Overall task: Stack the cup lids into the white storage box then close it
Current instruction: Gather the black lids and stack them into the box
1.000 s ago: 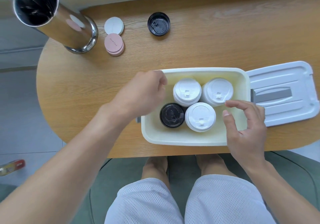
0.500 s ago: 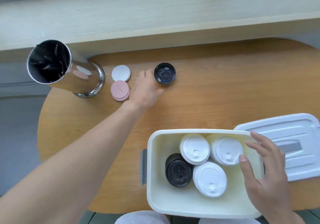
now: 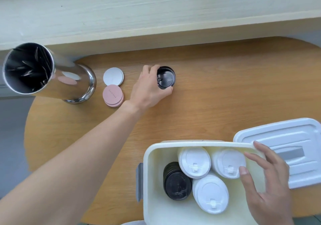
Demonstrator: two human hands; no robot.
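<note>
A rounded wooden tabletop sits against a pale ledge. The last loose black lid lies at the far side, well apart from the white storage box at the near edge. The left hand curls around it, fingers and thumb touching its rim. The right hand hovers spread over the box's right wall, holding nothing, just beside the box's lid. The carry should run back toward the body, onto the black stack.

Café counter: cup lids, coasters, steel canister.
</note>
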